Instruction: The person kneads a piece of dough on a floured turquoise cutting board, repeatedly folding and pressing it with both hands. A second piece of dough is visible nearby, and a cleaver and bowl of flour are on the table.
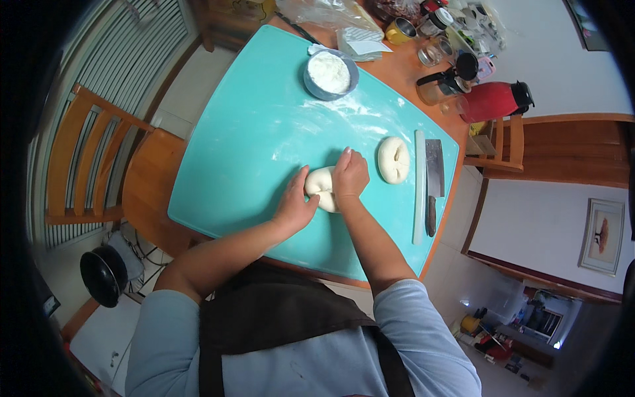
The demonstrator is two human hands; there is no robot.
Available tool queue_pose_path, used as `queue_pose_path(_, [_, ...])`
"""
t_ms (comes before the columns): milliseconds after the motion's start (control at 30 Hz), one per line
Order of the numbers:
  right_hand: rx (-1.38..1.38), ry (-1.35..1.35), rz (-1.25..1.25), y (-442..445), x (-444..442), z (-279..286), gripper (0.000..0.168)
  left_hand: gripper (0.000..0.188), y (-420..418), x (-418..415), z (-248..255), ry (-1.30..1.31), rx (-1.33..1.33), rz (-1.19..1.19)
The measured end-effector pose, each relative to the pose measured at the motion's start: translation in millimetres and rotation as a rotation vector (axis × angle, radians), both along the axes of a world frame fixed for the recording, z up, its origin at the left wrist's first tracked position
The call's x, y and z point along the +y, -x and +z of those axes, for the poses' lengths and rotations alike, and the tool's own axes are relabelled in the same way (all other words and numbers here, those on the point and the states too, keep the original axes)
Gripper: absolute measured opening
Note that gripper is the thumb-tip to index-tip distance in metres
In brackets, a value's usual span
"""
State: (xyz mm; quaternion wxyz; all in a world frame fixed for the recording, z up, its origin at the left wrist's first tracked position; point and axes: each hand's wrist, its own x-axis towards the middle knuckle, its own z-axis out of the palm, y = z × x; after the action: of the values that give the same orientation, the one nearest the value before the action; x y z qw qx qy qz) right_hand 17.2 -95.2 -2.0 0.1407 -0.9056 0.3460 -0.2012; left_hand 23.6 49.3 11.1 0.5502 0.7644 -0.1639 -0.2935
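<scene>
A pale lump of dough (320,184), with a fold across it, lies on a turquoise silicone mat (238,149). Against its left side rests my left hand (296,201), the thumb lying on the near part of the dough. My right hand (350,173) covers the right end of the lump, its fingers partly curled and pressing down. What lies under that palm is hidden. To the right sits a second dough piece (393,160), rounded and creased in the middle, touched by neither hand.
Right of the dough lie a pale rolling pin (419,188) and a cleaver (434,173). A blue bowl of flour (329,73) stands at the mat's far edge. Beyond are a yellow mug (400,31), a glass pitcher (439,89) and a red thermos jug (491,101). A wooden chair (149,173) stands left.
</scene>
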Motion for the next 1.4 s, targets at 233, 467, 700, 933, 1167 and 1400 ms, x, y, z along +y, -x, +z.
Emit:
queue_pose_path(233, [0.083,-0.148,-0.168,-45.5,-20.3,10.0,0.049,0.048,-18.5,-33.4,-6.0,-0.043,0.192,0.123])
queue_pose_path(467, [-0.323,-1.121,-0.351,26.4,8.4,26.6,0.055,0.045,-11.4,-2.8,18.3,-0.065,-0.387,-0.209])
queue_pose_path(700, [-0.154,-0.038,0.145,52.9,31.1,10.2,0.028,0.043,16.1,11.4,-1.8,0.139,-0.543,-0.242])
queue_pose_path(933, [0.106,0.029,-0.016,-10.3,2.7,0.9,0.032,0.041,-27.9,-12.3,-10.6,0.009,-0.383,-0.059])
queue_pose_path(1167, [0.146,-0.359,-0.195,-41.4,-10.1,25.3,0.053,0.034,-61.8,-58.9,-15.0,-0.216,-0.3,-0.067])
queue_pose_path(1400, [-0.627,-1.009,-0.164,60.7,30.9,35.7,0.042,0.028,15.7,-44.6,21.7,-0.435,-0.667,-0.087])
